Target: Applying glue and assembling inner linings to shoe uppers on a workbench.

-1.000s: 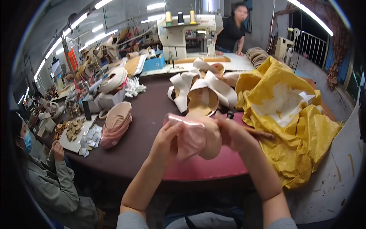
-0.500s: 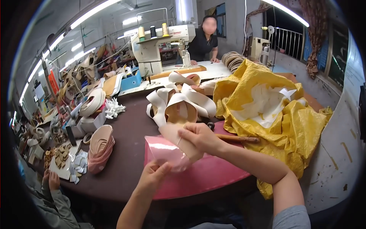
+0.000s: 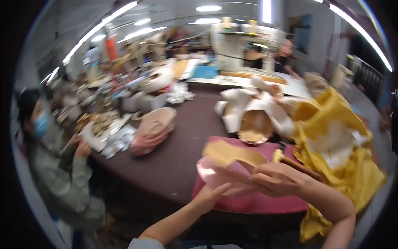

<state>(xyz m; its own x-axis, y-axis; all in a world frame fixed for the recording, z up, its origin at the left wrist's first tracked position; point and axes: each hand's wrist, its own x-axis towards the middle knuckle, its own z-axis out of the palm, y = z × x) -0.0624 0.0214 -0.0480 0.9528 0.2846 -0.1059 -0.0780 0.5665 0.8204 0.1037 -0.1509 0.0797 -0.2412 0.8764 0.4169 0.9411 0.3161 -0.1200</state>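
Over a maroon pad (image 3: 244, 205) on the dark table, I hold a bent, glossy pink sheet piece (image 3: 222, 172) with a tan piece (image 3: 232, 153) along its far side. Motion blur hides whether the two are joined. My left hand (image 3: 210, 196) pinches the near left edge, thumb on top. My right hand (image 3: 275, 178) is closed on the right end. Just beyond it, partly behind the hand, a wooden-handled tool (image 3: 300, 164) lies across the pad. White curved pieces with tan insides (image 3: 255, 124) are heaped beyond the pad.
A crumpled yellow sack (image 3: 348, 182) lies on the right. To the left are nested pink shaped pieces (image 3: 153, 130) and a board with small tan pieces (image 3: 97, 139), near a masked co-worker's hands (image 3: 78, 145). A sewing machine (image 3: 244, 45) stands at the back, with another person beside it.
My view has turned left, so the table's things appear farther right and the masked co-worker shows. The pink and tan pieces are now bent into a curve, with more tan spread out.
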